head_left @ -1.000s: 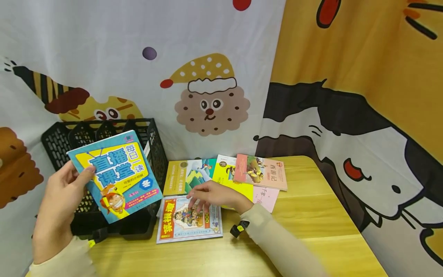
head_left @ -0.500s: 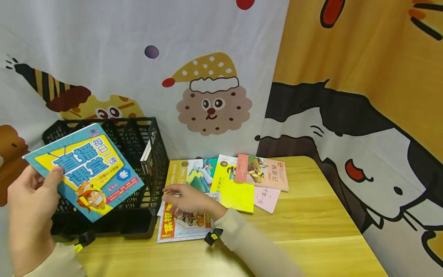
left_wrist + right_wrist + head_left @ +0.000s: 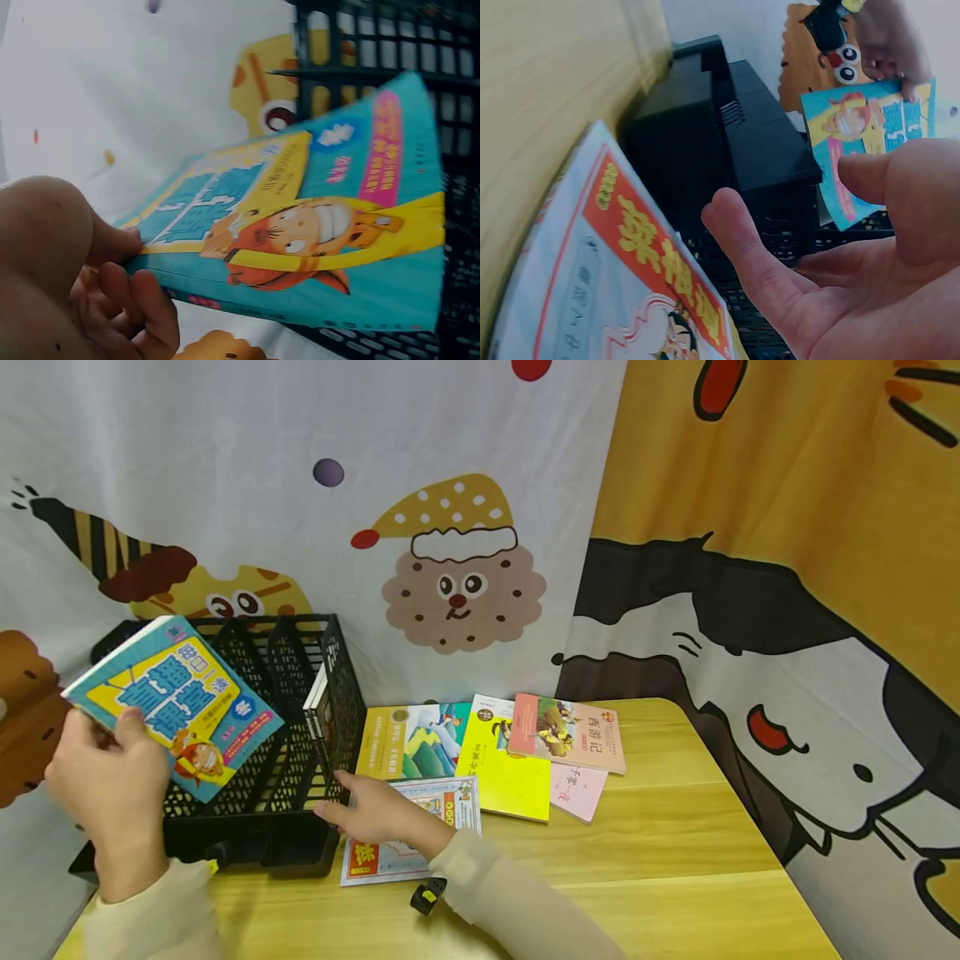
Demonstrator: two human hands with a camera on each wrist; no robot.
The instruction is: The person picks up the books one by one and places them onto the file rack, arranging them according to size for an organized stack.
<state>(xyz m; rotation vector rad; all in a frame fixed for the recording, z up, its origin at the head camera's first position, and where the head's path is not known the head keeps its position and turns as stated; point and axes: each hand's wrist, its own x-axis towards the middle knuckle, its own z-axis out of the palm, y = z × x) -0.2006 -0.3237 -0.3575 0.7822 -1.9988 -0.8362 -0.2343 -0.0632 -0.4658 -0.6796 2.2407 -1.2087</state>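
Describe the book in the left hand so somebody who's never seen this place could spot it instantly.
Find the black basket at the left end of the table. At its left side, the left hand holds up the teal book. Unlike the books lying on the table, its cover combines a yellow panel, blue lettering and a grinning cartoon face.

Head view: bright, soft, even light; larger lettering legible, smallest print blurred.
Yellow wood-grain tabletop (image 3: 675, 877): pale, diffuse sheen toward the front.
Black perforated plastic basket (image 3: 300, 852): dark, inner detail partly lost.
Left wrist view: dimmer, hazy; small print on the turquoise-and-yellow paperback book (image 3: 390, 300) softened.
Right wrist view: muted, slightly hazy; white printed cloth curtain (image 3: 948, 41) washed out at upper right.
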